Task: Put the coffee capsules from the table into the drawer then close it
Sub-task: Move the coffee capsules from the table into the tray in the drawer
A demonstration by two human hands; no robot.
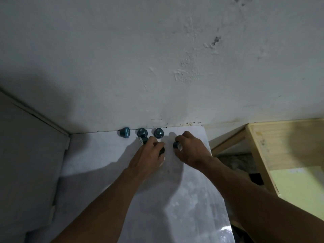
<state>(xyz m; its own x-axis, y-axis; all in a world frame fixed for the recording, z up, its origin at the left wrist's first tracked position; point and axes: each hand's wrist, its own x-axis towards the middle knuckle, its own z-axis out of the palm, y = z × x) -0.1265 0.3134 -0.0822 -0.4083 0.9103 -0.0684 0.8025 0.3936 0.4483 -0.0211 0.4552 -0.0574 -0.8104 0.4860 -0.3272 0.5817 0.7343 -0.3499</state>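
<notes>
Your left hand (149,152) and right hand (191,149) each pinch dark capsules (176,145) in curled fingers (154,142) on the surface (192,199) near the wall, left maybe holding two, so lift straight up, clear of the blue capsules (142,132) behind.

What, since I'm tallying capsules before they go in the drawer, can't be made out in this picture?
Head view:
- How many dark capsules the left hand grips: its fingers cover them.
- Most of the dark capsule in the right hand: hidden by fingers.
- The print on the leftmost blue capsule: too small.
- The drawer: none recognisable; the wooden frame is cut by the right edge.
</notes>
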